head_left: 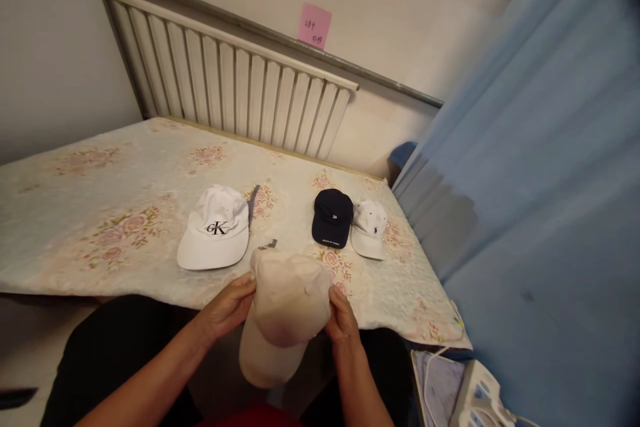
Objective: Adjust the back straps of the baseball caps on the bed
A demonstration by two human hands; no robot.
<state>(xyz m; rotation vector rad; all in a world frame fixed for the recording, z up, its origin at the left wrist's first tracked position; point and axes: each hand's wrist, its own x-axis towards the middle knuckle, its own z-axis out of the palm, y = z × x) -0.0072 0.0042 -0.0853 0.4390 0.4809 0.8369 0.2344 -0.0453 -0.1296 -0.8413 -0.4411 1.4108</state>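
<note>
A cream baseball cap (pixel 290 293) is held up between my two hands, its brim pointing down toward my lap. My left hand (pixel 233 307) grips the cap's left side, thumb on top. On the opposite side, my right hand (pixel 343 313) pinches the edge, with part of its fingers hidden behind the cap. Beyond my left hand lies a white cap with black letters (pixel 216 227), its strap sticking out to the right. Farther right, a black cap (pixel 333 217) rests beside a smaller white cap (pixel 369 228), and the two touch.
The caps lie on a floral bed cover (pixel 125 227). Behind it stand a white radiator (pixel 235 87) and a wall with a pink note (pixel 315 25). A blue curtain (pixel 540 167) hangs at the right. A white power strip (pixel 480 393) with cables sits at lower right.
</note>
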